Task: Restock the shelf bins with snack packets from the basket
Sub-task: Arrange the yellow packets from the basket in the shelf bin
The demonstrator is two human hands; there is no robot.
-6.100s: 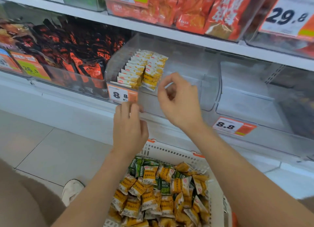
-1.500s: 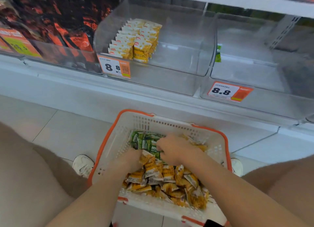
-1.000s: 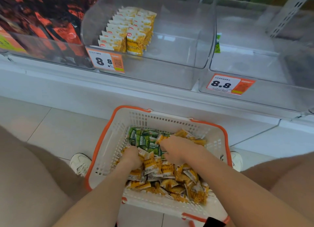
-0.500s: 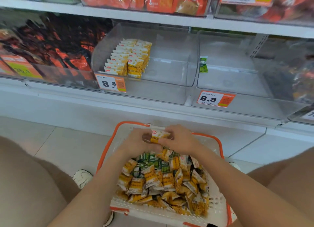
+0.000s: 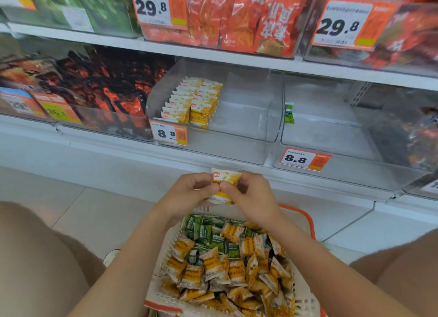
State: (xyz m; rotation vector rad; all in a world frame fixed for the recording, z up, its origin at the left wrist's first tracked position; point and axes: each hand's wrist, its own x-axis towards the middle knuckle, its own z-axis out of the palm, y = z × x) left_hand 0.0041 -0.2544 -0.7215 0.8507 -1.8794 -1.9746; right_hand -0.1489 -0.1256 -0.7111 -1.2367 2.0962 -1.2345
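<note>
- Two hands meet over the basket (image 5: 305, 218) with one yellow packet (image 5: 227, 179) between them (possibly more than one stacked; I cannot tell). It is held upright above the heap (image 5: 225, 269) and just below the shelf edge.
- By the look of it, the step in hand is squaring up a picked packet; the carry to the bin is not yet made.
- On the left hand (image 5: 187, 196), the fingers (image 5: 201, 181) curl round the packet's left edge, with the thumb on its front. The right hand (image 5: 253, 198) pinches the right edge likewise, fingers bent close.
- Both forearms reach forward from the lower corners of the view and converge at the packet, wrists roughly level.
- Next, the move likely calls for a lift up and leftward into the clear bin (image 5: 248, 127), setting the packet on edge, face forward, beside the yellow rows (image 5: 192, 103) at its left side.
- Green packets (image 5: 201, 231) in the basket seem meant for the neighbouring bin (image 5: 331, 136), where a single green packet (image 5: 289, 113) stands against the left wall.
</note>
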